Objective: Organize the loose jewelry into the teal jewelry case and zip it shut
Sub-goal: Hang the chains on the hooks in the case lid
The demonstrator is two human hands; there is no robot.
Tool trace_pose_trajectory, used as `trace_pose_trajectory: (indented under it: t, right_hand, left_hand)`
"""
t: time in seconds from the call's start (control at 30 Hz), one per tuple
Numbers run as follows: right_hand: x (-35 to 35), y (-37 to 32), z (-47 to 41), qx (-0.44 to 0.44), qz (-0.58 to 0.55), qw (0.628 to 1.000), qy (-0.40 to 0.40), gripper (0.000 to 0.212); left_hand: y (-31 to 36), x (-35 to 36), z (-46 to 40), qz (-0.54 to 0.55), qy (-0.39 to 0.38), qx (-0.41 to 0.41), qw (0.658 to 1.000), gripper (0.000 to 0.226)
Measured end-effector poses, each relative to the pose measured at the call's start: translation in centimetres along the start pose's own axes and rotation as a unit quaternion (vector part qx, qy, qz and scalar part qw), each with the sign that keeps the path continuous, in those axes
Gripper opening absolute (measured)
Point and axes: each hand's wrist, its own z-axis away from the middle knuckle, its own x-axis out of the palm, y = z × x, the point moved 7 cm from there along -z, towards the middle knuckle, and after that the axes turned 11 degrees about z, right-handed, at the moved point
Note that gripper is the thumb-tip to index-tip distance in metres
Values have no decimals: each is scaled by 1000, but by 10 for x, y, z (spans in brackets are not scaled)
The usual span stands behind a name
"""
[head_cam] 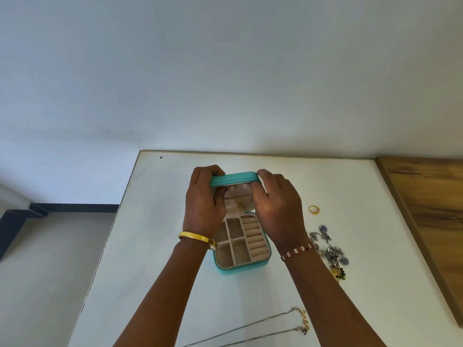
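Note:
The teal jewelry case (240, 269) stands open on the white table (155, 246), its beige compartments and ring rolls showing. Its lid (235, 178) is raised upright. My left hand (203, 204) grips the lid's left corner. My right hand (278, 206) grips the right corner, thumb on the lid's inner lining. A thin gold necklace (239, 204) hangs inside the lid. Loose on the table to the right lie a gold ring (314, 209), a heap of silver and blue earrings (330, 249), a gold and green piece (339, 274), and two chains (263, 326) near the front edge.
A wooden panel (431, 209) borders the table on the right. The table's left edge drops to a grey floor (50, 259). A pale wall fills the upper view.

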Motion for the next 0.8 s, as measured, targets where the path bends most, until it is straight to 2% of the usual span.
trace_pose_trajectory:
  t: [0.07, 0.27, 0.57, 0.8]
  right_hand:
    - [0, 2, 1, 7, 20, 1000, 7, 33]
    - [11, 8, 8, 49, 36, 998, 1, 7]
    - [3, 7, 9, 86, -6, 996, 13, 16]
    - [1, 8, 11, 142, 29, 989, 18, 11]
  left_hand:
    - [1, 1, 0, 9, -5, 2, 1000, 28]
    - [-1, 5, -3, 28, -28, -18, 999, 28]
    - [-2, 5, -4, 82, -51, -20, 995, 36]
    - [-1, 5, -7, 85, -74, -46, 993, 30]
